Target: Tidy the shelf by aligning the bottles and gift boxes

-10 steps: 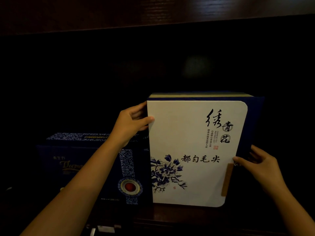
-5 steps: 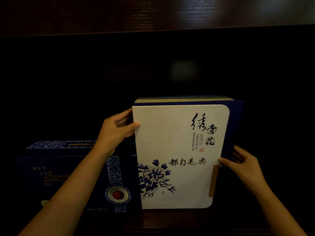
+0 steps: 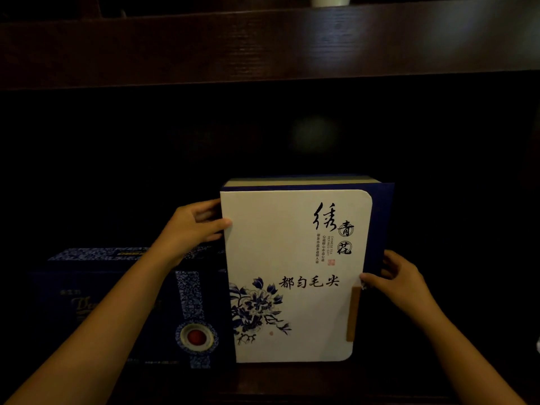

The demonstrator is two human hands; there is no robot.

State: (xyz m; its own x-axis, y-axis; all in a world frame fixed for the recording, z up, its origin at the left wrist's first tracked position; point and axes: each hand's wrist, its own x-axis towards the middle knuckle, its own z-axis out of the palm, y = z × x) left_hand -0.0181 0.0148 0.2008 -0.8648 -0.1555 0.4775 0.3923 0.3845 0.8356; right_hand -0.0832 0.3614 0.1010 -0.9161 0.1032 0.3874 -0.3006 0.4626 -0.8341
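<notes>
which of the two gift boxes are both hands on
The white box, standing upright with blue flowers; left hand and right hand grip its sides. The dark blue box sits untouched.

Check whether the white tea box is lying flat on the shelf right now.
No, the white tea box stands upright, gripped at its edges by the left hand and right hand.

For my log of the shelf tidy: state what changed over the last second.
The white gift box sits closer to the dark blue gift box than before, slid leftward until they look edge to edge, though the camera also shifted. Unchanged: the left hand grips its upper left edge, the right hand its right edge; the box stands upright.
</notes>
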